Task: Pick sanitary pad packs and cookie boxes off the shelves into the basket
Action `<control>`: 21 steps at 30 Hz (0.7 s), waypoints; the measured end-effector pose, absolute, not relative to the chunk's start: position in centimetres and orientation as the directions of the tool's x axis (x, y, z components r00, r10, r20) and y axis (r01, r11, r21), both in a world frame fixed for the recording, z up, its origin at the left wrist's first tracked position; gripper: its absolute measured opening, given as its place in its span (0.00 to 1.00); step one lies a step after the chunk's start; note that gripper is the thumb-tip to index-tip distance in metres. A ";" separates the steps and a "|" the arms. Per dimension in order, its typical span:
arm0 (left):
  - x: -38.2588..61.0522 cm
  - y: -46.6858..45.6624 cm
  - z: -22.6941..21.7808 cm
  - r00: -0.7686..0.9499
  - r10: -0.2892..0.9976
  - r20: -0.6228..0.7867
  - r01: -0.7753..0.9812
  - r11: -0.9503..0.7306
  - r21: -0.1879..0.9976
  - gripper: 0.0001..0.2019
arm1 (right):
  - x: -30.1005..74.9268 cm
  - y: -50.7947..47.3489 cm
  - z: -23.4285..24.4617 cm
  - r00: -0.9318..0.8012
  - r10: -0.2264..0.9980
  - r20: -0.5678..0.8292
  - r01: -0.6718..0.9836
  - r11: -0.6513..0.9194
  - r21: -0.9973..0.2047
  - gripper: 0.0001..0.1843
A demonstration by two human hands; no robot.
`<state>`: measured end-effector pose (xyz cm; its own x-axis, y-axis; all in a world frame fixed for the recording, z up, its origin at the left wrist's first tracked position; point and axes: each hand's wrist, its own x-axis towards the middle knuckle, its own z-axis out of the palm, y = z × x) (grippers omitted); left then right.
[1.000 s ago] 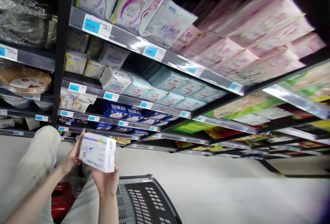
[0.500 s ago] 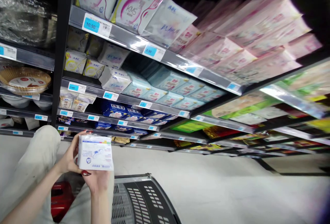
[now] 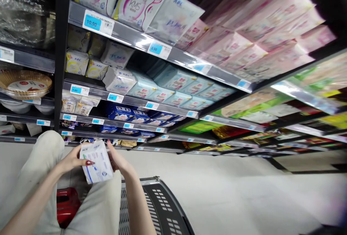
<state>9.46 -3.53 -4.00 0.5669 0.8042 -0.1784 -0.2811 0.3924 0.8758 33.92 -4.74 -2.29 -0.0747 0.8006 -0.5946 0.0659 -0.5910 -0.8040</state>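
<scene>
A small white pack of pads (image 3: 96,162) with blue print sits between both my hands, low at the left and in front of the bottom shelves. My left hand (image 3: 72,160) grips its left side, thumb with a red nail laid across the front. My right hand (image 3: 119,162) is on its right edge, fingers curled behind the pack. The pack is tilted with its top leaning left. Below the hands are my knees in pale trousers (image 3: 89,206).
A dark plastic shopping basket (image 3: 159,206) with red handles (image 3: 65,202) stands on the pale floor beneath my arms. Dark shelves (image 3: 151,47) full of pink, blue and white pad packs run off to the right, with blue price tags (image 3: 92,22) on their edges.
The pack has been turned and tilted between my hands and lowered a little. My right hand moved from under the pack to its right edge. The view has shifted slightly.
</scene>
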 end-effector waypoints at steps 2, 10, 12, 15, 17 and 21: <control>10.3 -3.8 -4.0 0.420 0.862 -0.283 -0.375 0.449 0.811 0.39 | 34.2 -4.4 -2.2 -0.030 0.850 -0.527 0.010 -0.526 -0.850 0.43; 12.7 -4.6 -3.7 0.173 0.876 -0.450 -0.730 0.421 0.538 0.25 | 29.7 -6.1 -4.4 0.221 0.963 -0.154 -0.228 -0.102 -0.968 0.39; 12.8 -4.6 -4.2 0.188 0.879 -0.438 -0.742 0.419 0.524 0.22 | 28.6 -6.2 -4.8 0.242 0.960 -0.143 -0.249 -0.081 -0.965 0.38; 12.2 -4.4 -4.9 0.245 0.884 -0.398 -0.726 0.439 0.529 0.21 | 28.5 -6.0 -4.7 0.251 0.954 -0.162 -0.258 -0.095 -0.961 0.38; 11.5 -4.1 -5.1 0.305 0.874 -0.378 -0.688 0.477 0.547 0.23 | 29.0 -5.9 -4.2 0.250 0.952 -0.176 -0.259 -0.110 -0.960 0.37; 10.4 -3.6 -4.2 0.357 0.848 -0.392 -0.536 0.530 0.658 0.33 | 29.8 -6.2 -3.0 0.212 0.957 -0.197 -0.235 -0.146 -0.961 0.36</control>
<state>10.39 -3.63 -4.15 0.3569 0.8478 -0.3922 -0.5356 0.5297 0.6577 29.84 -6.22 -3.00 0.2120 0.9572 -0.1970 -0.2355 -0.1456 -0.9609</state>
